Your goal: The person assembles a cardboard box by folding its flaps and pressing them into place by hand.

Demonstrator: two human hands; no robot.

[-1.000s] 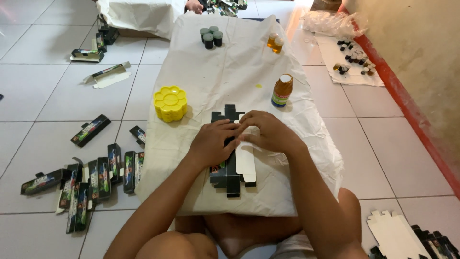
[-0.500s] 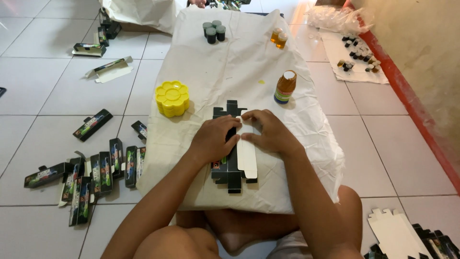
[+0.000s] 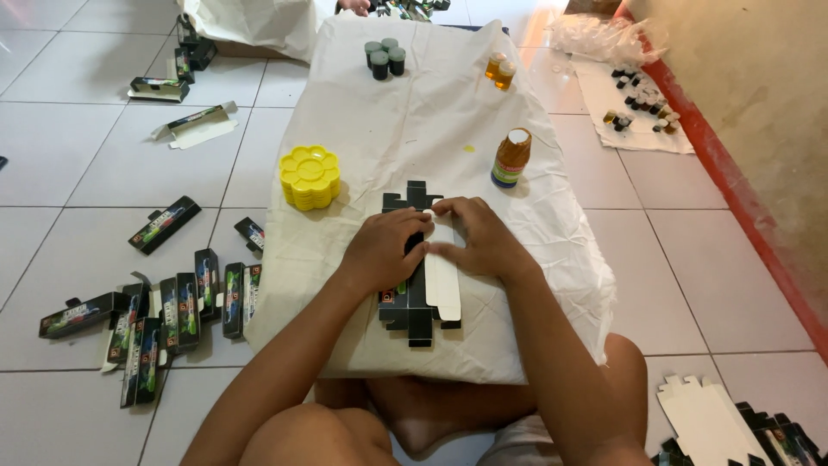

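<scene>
Black and white, the flat unfolded carton blank point(image 3: 420, 289) lies on the cloth-covered table point(image 3: 431, 112) near its front edge, with both hands together palm-down on it, left hand point(image 3: 384, 250) and right hand point(image 3: 479, 240) pinching its white flap with bent fingers, forearms converging.

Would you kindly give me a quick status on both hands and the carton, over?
Left hand and right hand both pressing on flat black carton blank, white flap folded over. Glue bottle and yellow tray stand apart. Nothing obstructing.
</scene>
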